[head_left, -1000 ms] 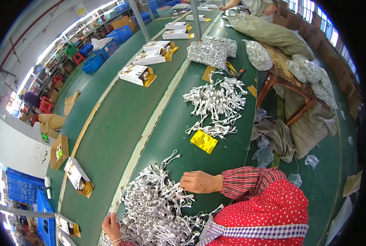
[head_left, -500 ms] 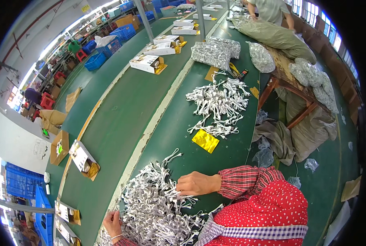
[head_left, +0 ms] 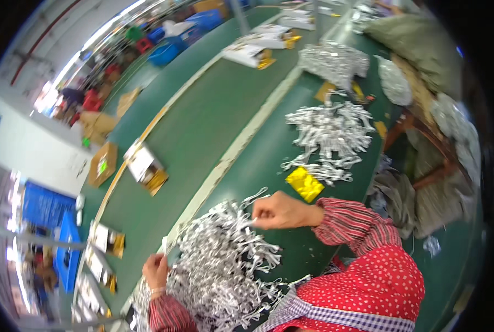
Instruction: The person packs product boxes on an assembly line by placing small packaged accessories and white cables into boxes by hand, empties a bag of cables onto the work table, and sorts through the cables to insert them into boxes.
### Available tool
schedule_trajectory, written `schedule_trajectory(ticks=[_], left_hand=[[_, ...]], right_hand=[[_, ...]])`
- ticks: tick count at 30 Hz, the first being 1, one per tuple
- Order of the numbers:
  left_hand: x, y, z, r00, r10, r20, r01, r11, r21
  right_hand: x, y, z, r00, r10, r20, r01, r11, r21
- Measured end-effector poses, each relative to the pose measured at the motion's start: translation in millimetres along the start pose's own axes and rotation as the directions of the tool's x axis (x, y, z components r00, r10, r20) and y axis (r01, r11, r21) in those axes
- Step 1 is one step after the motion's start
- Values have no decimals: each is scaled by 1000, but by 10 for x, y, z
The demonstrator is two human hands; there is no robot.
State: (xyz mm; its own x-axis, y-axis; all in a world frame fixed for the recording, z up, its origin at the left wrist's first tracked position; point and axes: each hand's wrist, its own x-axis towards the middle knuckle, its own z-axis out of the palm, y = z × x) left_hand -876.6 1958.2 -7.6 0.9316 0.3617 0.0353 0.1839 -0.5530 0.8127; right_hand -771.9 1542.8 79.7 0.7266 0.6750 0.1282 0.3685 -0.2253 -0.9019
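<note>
A large heap of white cables, bundled into short loops, lies on the green bench in front of me. My right hand is over the heap's upper right edge, fingers pinched on a white cable whose tip shows at the fingertips. At the heap's left side, near the pale strip beside the belt, is my left hand. Its fingers are closed, and a small white piece sticks up above them; blur hides what it is. Beyond my right hand lie a shiny yellow packet and a second, smaller pile of white cables.
Left of the pale strip, a green conveyor belt carries open white boxes with golden-brown flaps. Clear bags of cables sit at the bench's far end. A wooden table with sacks stands at right.
The whole view has shifted and tilted, with blur. My right hand has moved toward the far edge of the near heap. More of my left sleeve shows, and a white piece now shows above that hand.
</note>
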Motion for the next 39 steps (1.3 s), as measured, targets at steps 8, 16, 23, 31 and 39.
schedule_trajectory(ticks=[8, 16, 23, 31, 39], left_hand=[[178, 675, 261, 998, 28, 60, -36, 991, 133], [199, 147, -189, 999, 10, 39, -12, 999, 48], [343, 995, 18, 999, -40, 29, 43, 996, -82], [125, 1178, 329, 987, -155, 51, 159, 983, -93], [599, 654, 478, 921, -389, -24, 318, 785, -531]], right_hand=[[155, -65, -370, 986, -79, -144, 75, 997, -30], [-1050, -77, -1021, 896, 68, -439, -68, 998, 15], [-1021, 324, -969, 899, 137, -416, -90, 987, 130], [1583, 697, -569, 929, -282, -240, 206, 932, -300], [3127, 1521, -524, 890, -255, -377, -192, 540, -819]])
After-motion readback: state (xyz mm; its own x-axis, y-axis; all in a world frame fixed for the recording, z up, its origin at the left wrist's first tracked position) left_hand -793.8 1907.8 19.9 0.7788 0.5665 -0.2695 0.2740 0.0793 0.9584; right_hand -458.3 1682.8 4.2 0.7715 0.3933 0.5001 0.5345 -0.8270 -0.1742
